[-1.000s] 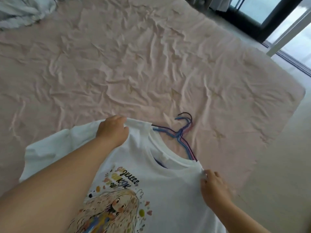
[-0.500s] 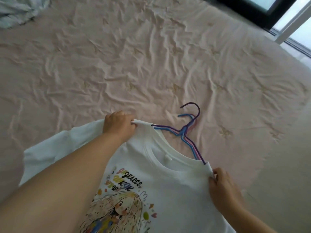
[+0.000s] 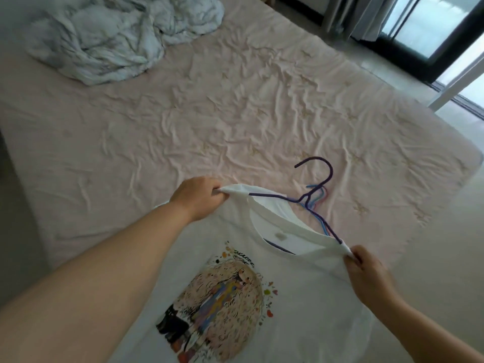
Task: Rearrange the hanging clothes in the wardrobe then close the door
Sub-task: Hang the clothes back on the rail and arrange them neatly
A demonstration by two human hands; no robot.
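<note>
A white T-shirt [image 3: 293, 260] with a colourful printed picture on its front is held above the near edge of the bed. My left hand [image 3: 197, 196] grips its left shoulder and my right hand [image 3: 366, 271] pinches its right shoulder. A purple wire hanger [image 3: 323, 176] sits inside the neck, its hook sticking up over the bed. Blue and pink hangers [image 3: 318, 200] lie on the sheet just behind it. No wardrobe is in view.
The bed [image 3: 209, 106] carries a wrinkled pink sheet. A crumpled pale blue blanket [image 3: 110, 35] lies at its far left. Glass doors with a dark frame [image 3: 429, 30] and a curtain stand at the back right, with pale floor [image 3: 445, 244] to the right.
Both hands have lifted the shirt by its shoulders off the sheet. The purple hanger rose with it and came apart from the blue and pink ones. The view tilted up.
</note>
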